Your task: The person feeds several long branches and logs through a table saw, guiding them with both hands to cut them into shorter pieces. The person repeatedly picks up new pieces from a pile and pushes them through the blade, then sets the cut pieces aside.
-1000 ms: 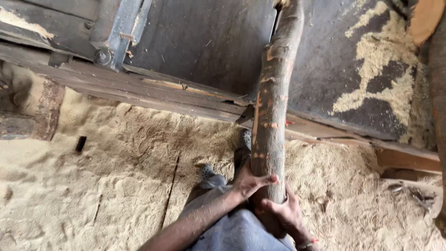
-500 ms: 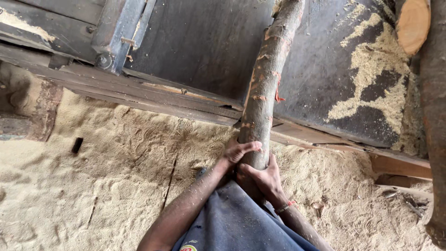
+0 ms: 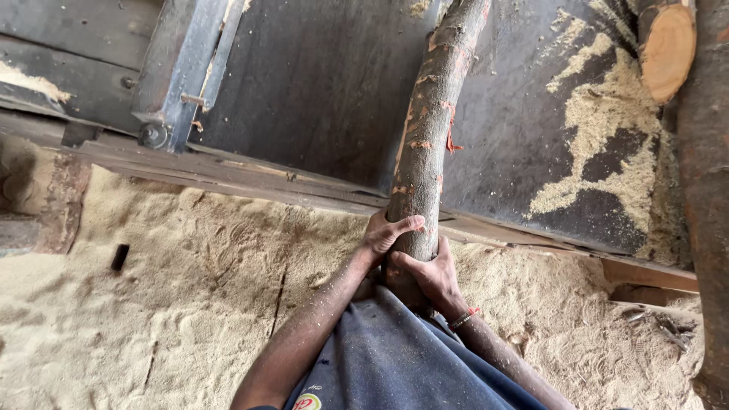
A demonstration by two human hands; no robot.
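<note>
Now log [image 3: 431, 129], bark partly peeled, lies slanted on dark steel bench [image 3: 319, 83], near end over bench edge, at person's waist. Left hand [image 3: 386, 234] clenched around log from left; right hand [image 3: 431, 273] clenched just below, from right. Sawdust [image 3: 152, 304] covers floor. Second log [image 3: 668, 45] at far right. Risk, I judge: dusty bark turns in grip, log slides off edge.

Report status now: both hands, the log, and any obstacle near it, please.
Left hand and right hand both grip log at near end. Log lies across dark platform, over its edge. Second log right, apart. Sawdust floor below.
</note>
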